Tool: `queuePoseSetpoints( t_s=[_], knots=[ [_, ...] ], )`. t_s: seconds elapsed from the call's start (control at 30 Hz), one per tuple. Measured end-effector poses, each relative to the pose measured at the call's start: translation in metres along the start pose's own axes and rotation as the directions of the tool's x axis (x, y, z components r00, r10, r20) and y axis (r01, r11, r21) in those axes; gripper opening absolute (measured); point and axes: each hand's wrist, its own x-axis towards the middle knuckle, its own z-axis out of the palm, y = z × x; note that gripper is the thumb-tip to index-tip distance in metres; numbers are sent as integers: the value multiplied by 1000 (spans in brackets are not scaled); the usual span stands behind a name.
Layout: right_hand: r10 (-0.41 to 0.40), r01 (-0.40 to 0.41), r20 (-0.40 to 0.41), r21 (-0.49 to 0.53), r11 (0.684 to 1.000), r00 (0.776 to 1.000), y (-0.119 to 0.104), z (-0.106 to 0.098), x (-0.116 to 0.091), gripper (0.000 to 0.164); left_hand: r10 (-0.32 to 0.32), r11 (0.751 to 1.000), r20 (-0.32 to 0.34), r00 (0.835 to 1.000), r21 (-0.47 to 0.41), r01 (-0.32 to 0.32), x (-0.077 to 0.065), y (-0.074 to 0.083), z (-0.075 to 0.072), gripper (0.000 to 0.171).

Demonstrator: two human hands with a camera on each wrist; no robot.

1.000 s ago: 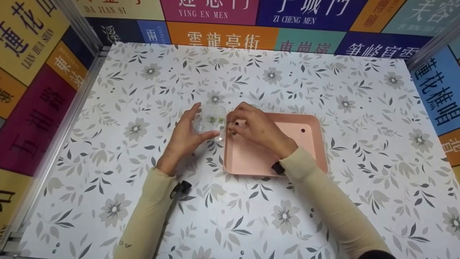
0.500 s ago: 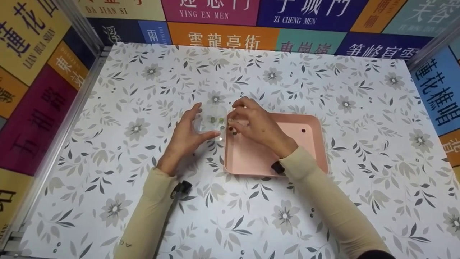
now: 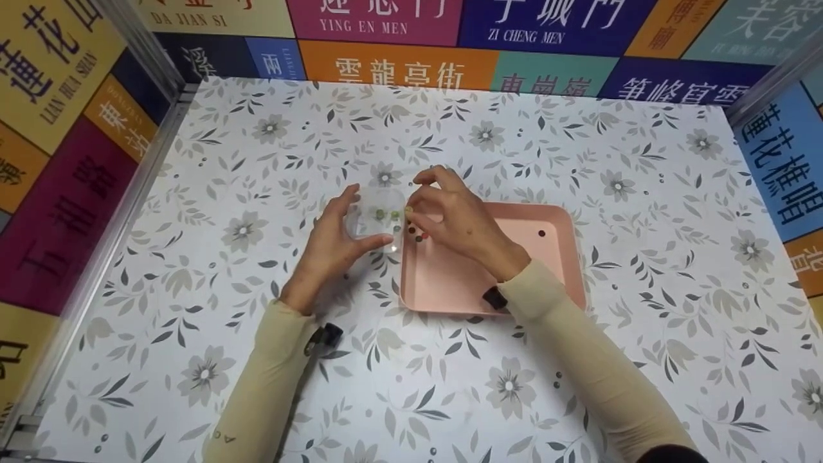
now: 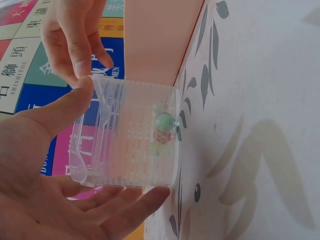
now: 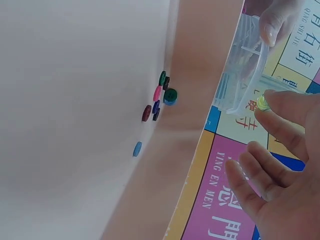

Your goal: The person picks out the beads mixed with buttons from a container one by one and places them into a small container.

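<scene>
My left hand (image 3: 331, 241) grips a clear plastic box (image 4: 125, 135), thumb at its rim and fingers along the opposite side. Inside, near the bottom, lie several greenish marbles (image 4: 165, 121) and a brownish one. Between thumb and index finger, my right hand (image 3: 460, 215) pinches a small yellow-green marble (image 5: 262, 102). That hand is above the left edge of the pink tray (image 3: 463, 276), right beside the box's rim. Small coloured discs (image 5: 146, 113), in green, pink, blue and dark tones, lie inside the tray near one wall.
Touching or close to the box's right side is the tray's left wall. One dark disc (image 3: 541, 233) lies apart at the tray's right. The table (image 3: 257, 173) has a floral cover, and panels with large lettering (image 3: 398, 71) stand along its back and sides.
My right hand has risen slightly toward the back and the box, with the yellow-green marble now showing at its fingertips. More discs show beneath it. My left hand and the box have stayed put.
</scene>
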Motion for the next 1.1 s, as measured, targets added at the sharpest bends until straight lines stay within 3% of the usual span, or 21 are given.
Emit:
queuePoseSetpoints(
  t_s=[1.1],
  knots=[
    [1,-5,68,58,998,998,-7,7,6,19,8,1000,-5,1000,3,-8,1,-1,1,107]
  ],
)
